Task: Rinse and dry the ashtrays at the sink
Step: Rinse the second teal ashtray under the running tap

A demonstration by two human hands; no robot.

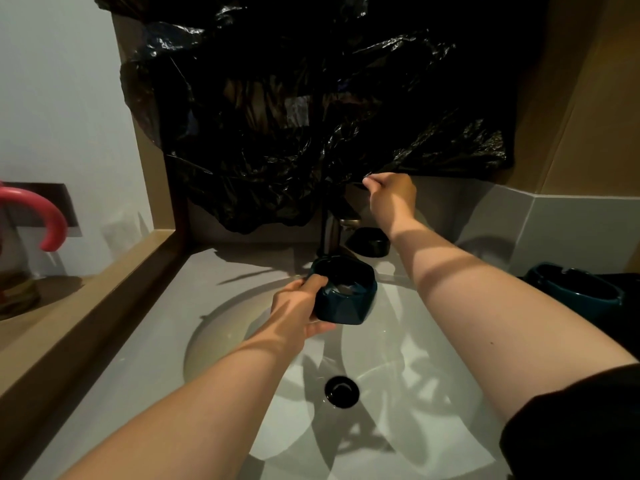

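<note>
Weight is to be expected from the dark teal square glazed ashtray (346, 296), judged thick-walled, stiff, breakable and slippery once wet; it is best taken across one wall, thumb inside the rim and fingers under the base; the grip of the left hand (298, 306) is pinched on its near-left wall in just that way, so that it is held over the white oval sink (225, 323), just below the dark metal tap (329, 233); the grip of the right hand (391, 199) is curled at the top of the tap, under the hem of the crumpled black plastic sheet (311, 116); whether a lever is held cannot be told; a black ashtray (369, 242) and a second teal ashtray (575, 289) are seen on the pale table (138, 358), behind and right of the sink.
</note>
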